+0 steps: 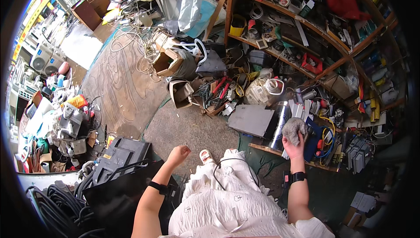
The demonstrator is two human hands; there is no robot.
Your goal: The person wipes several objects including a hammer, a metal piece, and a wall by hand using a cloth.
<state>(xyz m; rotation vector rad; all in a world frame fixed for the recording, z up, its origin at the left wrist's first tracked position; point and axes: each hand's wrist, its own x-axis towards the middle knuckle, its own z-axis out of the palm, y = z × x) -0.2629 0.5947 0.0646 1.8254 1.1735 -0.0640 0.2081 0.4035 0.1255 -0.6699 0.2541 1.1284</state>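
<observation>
A crumpled grey cloth point(293, 130) is gripped in my right hand point(294, 146), with fingers and thumb pressed into its near side. Just to the left of it stands a shiny metal cylinder point(279, 123), and a dark blue panel point(311, 141) lies to its right. My left hand point(179, 155) hangs over the floor with its fingers curled in and nothing seen in them. A grey metal box point(251, 119) sits beyond and left of the cylinder.
Wooden shelves point(331, 69) full of parts rise ahead on the right. A box of hand tools point(216, 95) stands on the floor point(193, 126). Flat black panels point(119, 159) and coiled black cables point(62, 202) lie at left. Loose wires point(139, 46) trail near an open carton point(167, 61).
</observation>
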